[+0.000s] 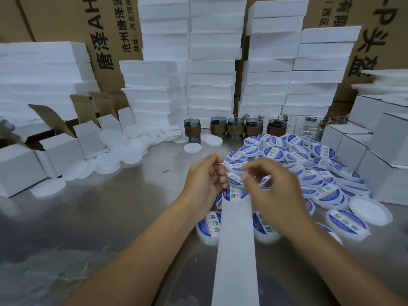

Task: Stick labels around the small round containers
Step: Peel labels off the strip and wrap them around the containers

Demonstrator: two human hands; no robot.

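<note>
Seemingly mid-peel, the head view shows both hands raised over the steel table (110,217), at the far end of a long white backing strip (237,250) that runs toward the near edge. The left hand (205,177) has its fingers curled and grips the strip's far-left corner. The right hand (273,186) is curled too, thumb and forefinger meeting just above the blue-and-white label (236,192); blur hides whether they already pinch its edge.

Labelled containers (309,164) lie heaped to the right, some under the hands. Bare white containers (123,151) sit well apart on the left, beside open white boxes (19,166).

The label is probably thin, limp and sticky-backed, so it is best lifted by one corner and kept from folding onto itself. The containers look light, smooth and likely to slide, so each wants steadying by its rim while the label goes on.
</note>
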